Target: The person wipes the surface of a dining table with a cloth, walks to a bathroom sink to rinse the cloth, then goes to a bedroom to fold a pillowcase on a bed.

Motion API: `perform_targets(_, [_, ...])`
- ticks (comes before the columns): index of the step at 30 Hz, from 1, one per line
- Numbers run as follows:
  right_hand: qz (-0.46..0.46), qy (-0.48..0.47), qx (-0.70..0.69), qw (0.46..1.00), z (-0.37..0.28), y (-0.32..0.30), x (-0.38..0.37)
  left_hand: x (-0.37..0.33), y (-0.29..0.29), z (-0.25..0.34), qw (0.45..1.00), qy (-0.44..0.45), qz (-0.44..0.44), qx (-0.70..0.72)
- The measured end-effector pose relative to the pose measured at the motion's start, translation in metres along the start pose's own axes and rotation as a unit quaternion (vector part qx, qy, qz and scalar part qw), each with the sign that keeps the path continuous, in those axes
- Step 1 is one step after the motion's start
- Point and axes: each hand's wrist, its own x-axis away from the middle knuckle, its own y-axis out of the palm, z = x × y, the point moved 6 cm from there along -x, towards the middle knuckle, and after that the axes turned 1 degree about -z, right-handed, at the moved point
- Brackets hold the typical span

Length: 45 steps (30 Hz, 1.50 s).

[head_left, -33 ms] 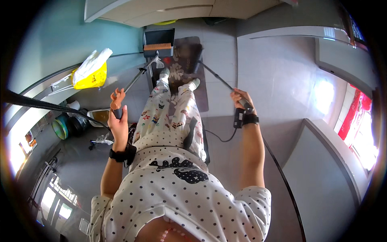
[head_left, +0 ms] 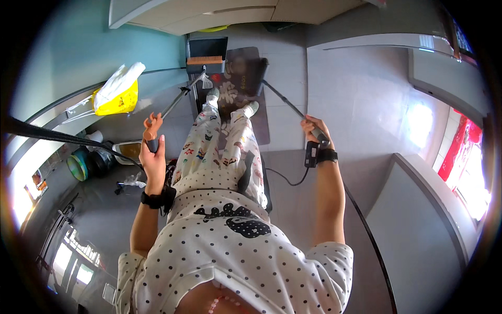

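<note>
I stand on a grey tiled floor, looking down at my dotted shirt and patterned trousers. My left hand (head_left: 152,152) grips the orange end of a long thin pole (head_left: 178,99). That pole runs forward to an upright black dustpan (head_left: 206,49) with an orange comb edge. My right hand (head_left: 315,131) is closed around the dark handle of a broom pole (head_left: 285,99). The broom's black head (head_left: 260,70) rests on a dark brown floor mat (head_left: 246,94) in front of my feet. Each wrist carries a black strap.
A yellow and white bag (head_left: 117,91) lies on the ledge at the left, with a green round object (head_left: 78,165) and dark clutter below it. Pale cabinets (head_left: 235,13) close the far end. A grey counter (head_left: 418,220) stands to the right. A black cable (head_left: 285,180) trails on the floor.
</note>
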Motion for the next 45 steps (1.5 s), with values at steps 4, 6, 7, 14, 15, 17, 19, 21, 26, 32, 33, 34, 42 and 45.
perform_targets(4, [0.024,0.013,0.083,0.996,0.037,0.002,0.014,-0.011,-0.002,0.005,0.999,0.016,-0.018,-0.029])
perform_targets(6, [0.042,0.004,0.145,0.988,0.047,0.028,0.035,-0.007,-0.001,-0.009,0.997,-0.071,-0.025,0.027])
perform_targets(7, [-0.004,0.016,0.135,0.991,0.053,0.031,0.031,-0.006,0.0,-0.007,0.997,-0.069,-0.027,0.028])
perform_targets(14, [-0.039,0.012,0.103,0.994,0.047,-0.007,-0.001,0.005,0.021,0.016,0.999,-0.012,-0.042,0.007])
perform_targets(15, [0.0,-0.006,0.11,0.994,0.032,-0.032,0.003,0.005,0.023,0.019,0.999,-0.005,-0.044,0.005])
perform_targets(17, [0.019,-0.001,0.118,0.993,0.016,-0.062,0.024,0.003,0.02,0.018,0.999,0.009,-0.051,-0.007])
perform_targets(19, [0.034,-0.011,0.114,0.993,0.011,-0.082,0.049,0.007,0.02,0.023,0.998,0.024,-0.059,-0.017])
perform_targets(21, [0.083,-0.038,0.126,0.988,0.01,-0.107,0.071,0.017,0.02,0.036,0.997,0.05,-0.047,-0.038])
perform_targets(26, [0.105,-0.072,0.198,0.972,0.025,-0.105,0.136,0.039,0.019,0.033,0.998,0.031,-0.043,-0.024])
perform_targets(32, [0.014,-0.046,0.058,0.997,0.046,-0.128,0.136,0.042,0.039,0.047,0.994,0.062,-0.071,-0.059])
perform_targets(33, [-0.006,-0.043,0.04,0.998,0.047,-0.132,0.13,0.042,0.043,0.059,0.988,0.115,-0.07,-0.073])
perform_targets(34, [-0.027,-0.037,0.022,0.999,0.051,-0.123,0.129,0.04,0.044,0.064,0.988,0.118,-0.072,-0.074])
perform_targets(42, [0.179,-0.262,0.554,0.77,0.026,-0.096,0.152,0.027,0.048,0.066,0.956,0.211,-0.1,-0.179])
perform_targets(45, [0.23,-0.316,0.58,0.715,0.008,-0.099,0.118,0.021,0.063,0.083,0.928,0.279,-0.113,-0.22])
